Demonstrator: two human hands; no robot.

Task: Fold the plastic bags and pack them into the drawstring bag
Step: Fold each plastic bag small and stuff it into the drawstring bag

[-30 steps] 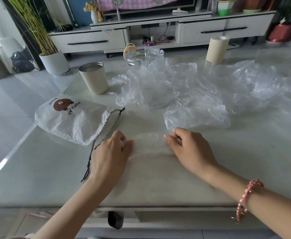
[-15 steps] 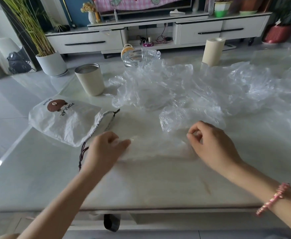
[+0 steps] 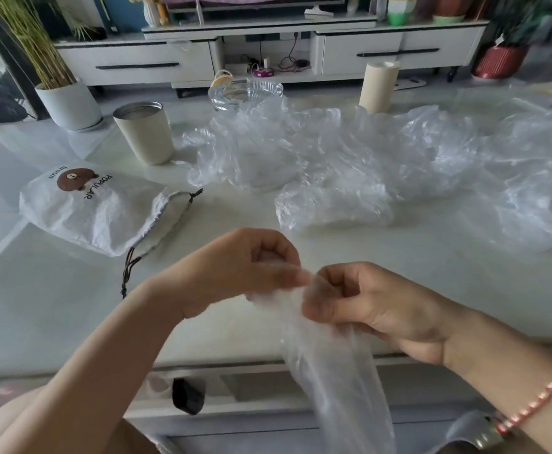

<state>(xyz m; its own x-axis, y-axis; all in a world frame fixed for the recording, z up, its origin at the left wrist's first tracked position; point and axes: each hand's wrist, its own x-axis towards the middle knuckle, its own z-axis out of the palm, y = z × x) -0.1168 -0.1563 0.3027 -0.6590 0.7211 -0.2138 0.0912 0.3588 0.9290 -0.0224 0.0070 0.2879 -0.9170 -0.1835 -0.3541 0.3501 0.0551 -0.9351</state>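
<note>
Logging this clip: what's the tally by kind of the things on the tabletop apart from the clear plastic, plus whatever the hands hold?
drawstring bag: 1
beige cup: 1
beige cylinder: 1
glass dish: 1
plastic bag, pinched by left hand and right hand: 1
Total: 5
loose plastic pile: layers overlap, cannot count.

Table (image 3: 55, 322): pale marble top.
Drawstring bag (image 3: 94, 208): lies flat beyond my left hand (image 3: 235, 270).
Cup (image 3: 143, 136): upright, farther out past that bag.
Plastic bags (image 3: 382, 165): crumpled heap beyond my right hand (image 3: 376, 309).
Paper roll (image 3: 377, 86): upright behind the heap.
</note>
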